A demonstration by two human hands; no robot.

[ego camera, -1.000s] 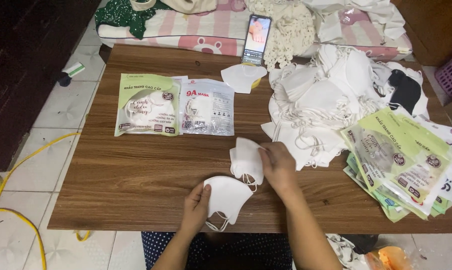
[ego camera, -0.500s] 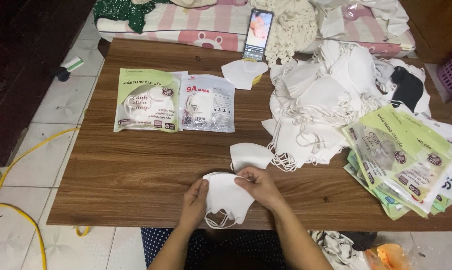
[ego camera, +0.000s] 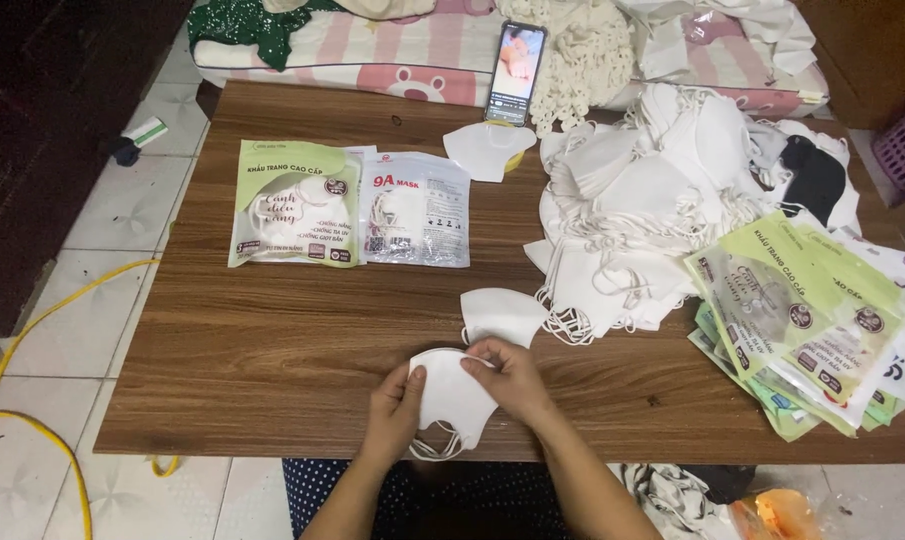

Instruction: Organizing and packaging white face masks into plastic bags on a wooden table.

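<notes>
1 head-worn view looks steeply down, from close above, across the wooden table (ego camera: 272,350) toward its far edge.

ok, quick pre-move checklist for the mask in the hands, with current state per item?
1. Both hands on the mask: ok. Left hand and right hand grip the white folded mask at the near table edge.
2. Ear loops free: cannot tell. They hang below the mask, partly over the wooden table edge.
3. Second folded mask apart from the held one: ok, just behind it.
4. Bare table to the left: ok.
5. Empty pouches in reach: ok. The green pouch stack lies to the right.
6. Loose mask pile stable: cannot tell.
</notes>
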